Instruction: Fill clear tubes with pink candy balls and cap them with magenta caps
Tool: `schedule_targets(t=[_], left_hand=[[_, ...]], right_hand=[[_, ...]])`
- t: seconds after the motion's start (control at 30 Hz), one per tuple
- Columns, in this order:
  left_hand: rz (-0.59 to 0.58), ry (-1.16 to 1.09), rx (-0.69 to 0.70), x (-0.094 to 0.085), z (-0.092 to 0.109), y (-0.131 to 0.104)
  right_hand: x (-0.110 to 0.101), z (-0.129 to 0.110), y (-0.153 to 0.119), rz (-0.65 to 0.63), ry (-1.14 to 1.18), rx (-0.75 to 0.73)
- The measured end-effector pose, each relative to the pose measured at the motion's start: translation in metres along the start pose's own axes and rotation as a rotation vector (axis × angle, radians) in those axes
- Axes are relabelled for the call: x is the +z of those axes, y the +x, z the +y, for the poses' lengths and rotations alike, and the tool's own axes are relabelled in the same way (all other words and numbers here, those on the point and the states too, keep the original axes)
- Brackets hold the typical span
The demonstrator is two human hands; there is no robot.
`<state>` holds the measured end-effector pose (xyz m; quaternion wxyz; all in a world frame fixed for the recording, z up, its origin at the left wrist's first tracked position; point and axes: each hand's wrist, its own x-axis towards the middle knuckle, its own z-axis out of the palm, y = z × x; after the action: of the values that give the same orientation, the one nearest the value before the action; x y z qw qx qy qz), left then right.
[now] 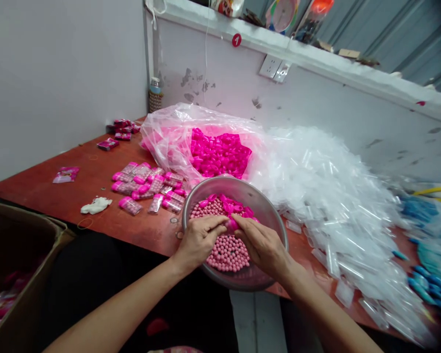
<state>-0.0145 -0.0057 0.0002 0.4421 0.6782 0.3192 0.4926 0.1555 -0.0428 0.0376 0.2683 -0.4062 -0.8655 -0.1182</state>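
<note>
beads [230,255] lie in metal bowl [268,206]; above them, left hand [202,240] and right hand [263,244] meet, fingertips pinching pink cap [232,224]. likely capping step, underside hidden; next move seems to call for straight, firm press.

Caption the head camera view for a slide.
Left hand and right hand pinch a pink piece over a metal bowl of pink beads.

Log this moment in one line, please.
left hand: holding pink cap; right hand: holding same cap; below: beads in metal bowl; beside bowl: filled tubes
</note>
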Motion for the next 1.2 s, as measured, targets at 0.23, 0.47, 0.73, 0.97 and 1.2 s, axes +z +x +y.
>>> schedule_targets(t=[0.23,0.47,0.73,0.97,1.2], left_hand=[[-0.024,-0.125,-0.203,-0.002,0.003,0.007],[0.117,-0.750,-0.501,0.000,0.011,0.016],[0.071,-0.534,-0.396,-0.002,0.002,0.012],[-0.051,-0.228,-0.117,-0.002,0.005,0.007],[-0.017,-0.224,-0.156,0.000,0.005,0.007]], right_hand=[[0.008,0.002,0.010,0.019,0.103,0.117],[-0.004,0.003,0.008,0.097,1.021,0.730],[0.000,0.010,-0.011,0.243,1.507,0.909],[0.000,0.008,0.009,-0.080,1.733,1.068],[0.013,0.001,0.008,-0.038,1.786,1.171]])
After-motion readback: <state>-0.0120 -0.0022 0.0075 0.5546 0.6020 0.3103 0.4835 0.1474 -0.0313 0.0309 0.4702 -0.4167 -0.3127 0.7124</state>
